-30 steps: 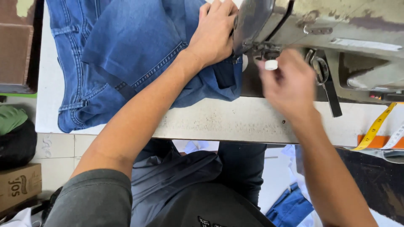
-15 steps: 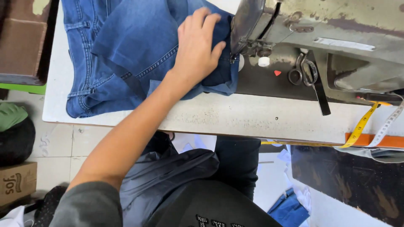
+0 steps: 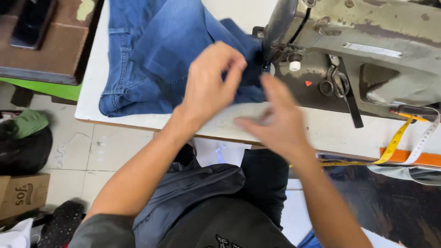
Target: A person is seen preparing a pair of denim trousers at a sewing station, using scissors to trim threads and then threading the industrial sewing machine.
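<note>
Your left hand (image 3: 209,85) is pinching the jeans (image 3: 156,59) on the table (image 3: 321,131), bunching the edge toward the sewing machine (image 3: 358,41) needle; your right hand (image 3: 275,121) is hovering open beside it, blurred, gripping nothing.

head-worn view, steeply downward, close over sewing table (image 3: 138,120)

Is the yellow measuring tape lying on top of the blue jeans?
No, the yellow measuring tape hangs over the table edge at the far right, well apart from the blue jeans on the left.
</note>
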